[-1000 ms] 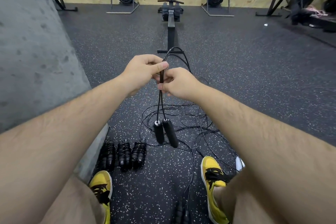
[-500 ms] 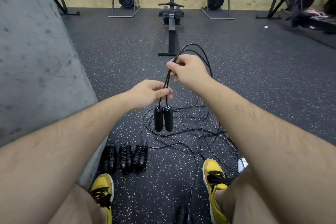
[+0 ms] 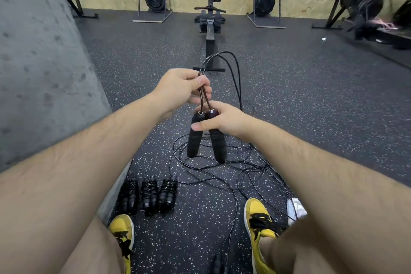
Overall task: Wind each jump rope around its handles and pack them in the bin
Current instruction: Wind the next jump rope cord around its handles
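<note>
Your right hand (image 3: 224, 121) grips both handles (image 3: 205, 138) at their tops, mid-scene above the floor; your left hand (image 3: 178, 89) pinches the doubled cord (image 3: 219, 56) just above. Handles look light, rigid and grippy; the cord thin, springy, tangle-prone, so hold the handles together and keep the cord taut.

Both forearms are bare and hairy, with no sleeves, watch or bands in view; they enter from the lower left and lower right of the frame and end at the left hand (image 3: 178, 89) and right hand (image 3: 224, 120) near the centre. At the bottom corners, tan shorts (image 3: 93, 249) cover the thighs. Below centre, the feet wear yellow sneakers (image 3: 258, 218) with black laces and black trim, one at bottom left of centre, one at bottom right.
</note>
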A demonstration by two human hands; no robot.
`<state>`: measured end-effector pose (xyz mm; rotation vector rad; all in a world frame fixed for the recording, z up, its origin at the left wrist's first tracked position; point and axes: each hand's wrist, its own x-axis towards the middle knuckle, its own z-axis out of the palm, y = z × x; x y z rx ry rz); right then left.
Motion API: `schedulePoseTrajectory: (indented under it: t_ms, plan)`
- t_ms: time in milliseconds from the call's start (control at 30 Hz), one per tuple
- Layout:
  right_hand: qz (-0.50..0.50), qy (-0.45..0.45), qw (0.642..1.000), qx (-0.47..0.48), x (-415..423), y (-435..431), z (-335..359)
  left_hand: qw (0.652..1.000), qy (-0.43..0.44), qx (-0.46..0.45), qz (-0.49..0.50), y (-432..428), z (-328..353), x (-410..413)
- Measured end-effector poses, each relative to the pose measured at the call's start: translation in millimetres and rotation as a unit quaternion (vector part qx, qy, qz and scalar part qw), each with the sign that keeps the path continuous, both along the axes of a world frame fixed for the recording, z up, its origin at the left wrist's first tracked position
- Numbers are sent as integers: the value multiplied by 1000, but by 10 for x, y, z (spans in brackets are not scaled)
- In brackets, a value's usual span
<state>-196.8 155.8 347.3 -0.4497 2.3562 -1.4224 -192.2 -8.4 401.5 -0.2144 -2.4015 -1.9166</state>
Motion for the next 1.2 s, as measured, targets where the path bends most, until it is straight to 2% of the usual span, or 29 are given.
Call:
schedulePoseTrajectory:
  t_ms: [167,267,300,333,367,400,433,467,567,667,733,800,900,933,1000,1067,1133,1200]
  plan:
    - [6,-10,1000,-27,-2,16,-11,995,-43,76,55,-88,-7,-39]
    - [-10,15,1000,4,14,20,42,992,-74,76,73,-179,-14,-52]
    - [-10,32,999,27,17,23,77,993,-81,33,78,-211,-30,-59]
    - [-13,48,997,52,31,24,122,991,-78,-66,90,-249,-52,-72]
    - [-15,63,995,74,52,25,175,970,-56,-207,110,-300,-68,-82]
    - [-13,73,993,90,78,33,227,929,-15,-346,131,-344,-75,-81]
    - [-15,78,991,103,75,40,251,887,37,-442,129,-360,-65,-57]
    - [-16,80,990,112,73,51,269,863,84,-489,93,-361,-56,-34]
    - [-4,87,986,145,59,23,295,825,161,-535,-86,-239,-33,70]
    - [5,107,981,163,50,-34,333,764,237,-586,-129,-78,-121,99]
    - [11,113,978,173,63,-57,356,744,230,-614,-125,-35,-156,95]
    - [18,103,978,183,77,-48,351,753,175,-621,-127,-28,-153,82]
    - [17,114,970,215,91,2,347,787,114,-592,-133,-66,-169,53]
    - [14,147,955,257,88,22,353,801,105,-576,-124,-99,-177,41]
    - [-10,251,896,367,63,68,349,828,82,-548,-92,-189,-164,18]
    - [-39,326,849,414,51,103,332,847,55,-526,-62,-286,-121,14]
    - [-44,361,837,409,43,88,305,859,31,-510,-43,-362,-97,10]
    - [-41,379,841,385,40,38,283,861,18,-508,-31,-405,-100,12]
